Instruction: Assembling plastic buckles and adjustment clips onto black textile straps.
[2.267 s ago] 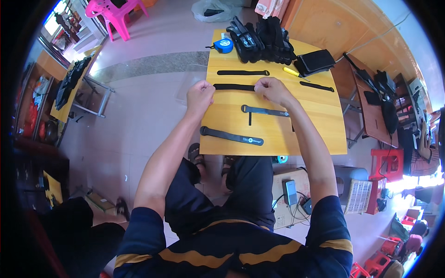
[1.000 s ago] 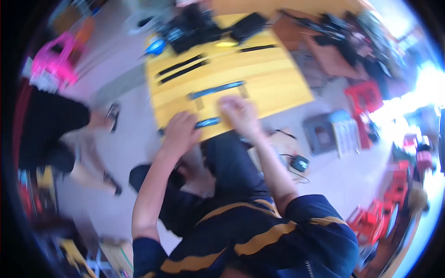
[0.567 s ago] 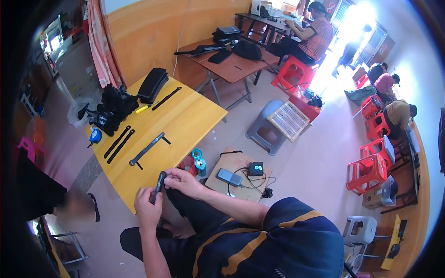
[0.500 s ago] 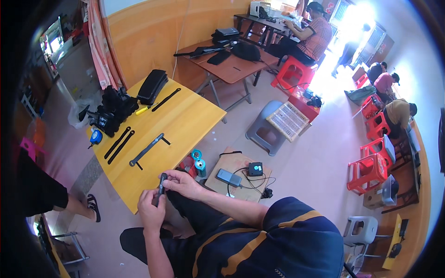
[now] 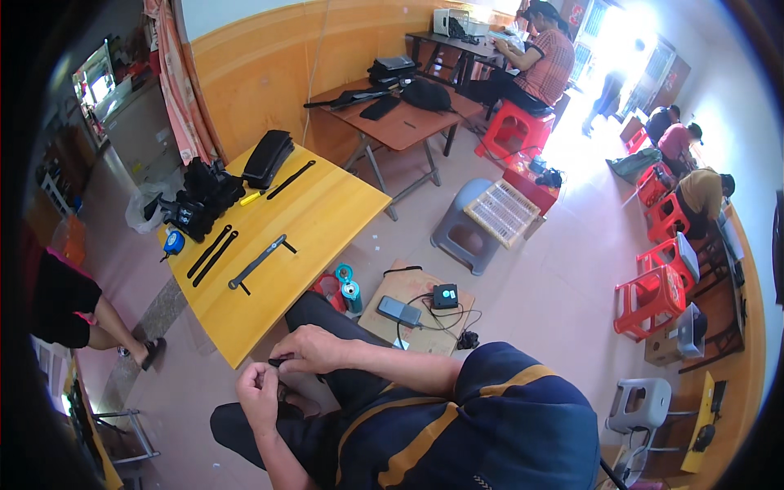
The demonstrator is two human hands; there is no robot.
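Just off the near edge of the yellow table [image 5: 335,214], my two hands are close together over my lap. My right hand [image 5: 317,349] is closed, pinching a short black strap [image 5: 278,362]. The fingertips of my left hand [image 5: 260,395] are pinched at the strap's near end. Most of the strap is hidden by my fingers. On the table nearby lies a longer grey-black strap [image 5: 258,261] with short black strips sticking out at both ends. Two narrow black straps [image 5: 214,258] lie side by side to its left.
A black bundle [image 5: 204,192], a black case [image 5: 268,158], a yellow marker [image 5: 250,198] and a blue tape measure [image 5: 173,242] sit on the table. At right, a cardboard box [image 5: 429,327] bears a grey handheld device [image 5: 399,311] with cables. A teal flask [image 5: 350,294] stands between. Someone's legs [image 5: 122,327] are at left.
Both hands have come down and nearer to me. The strap, upright and well visible before, is now mostly covered by my fingers. The person at left has shifted their legs.
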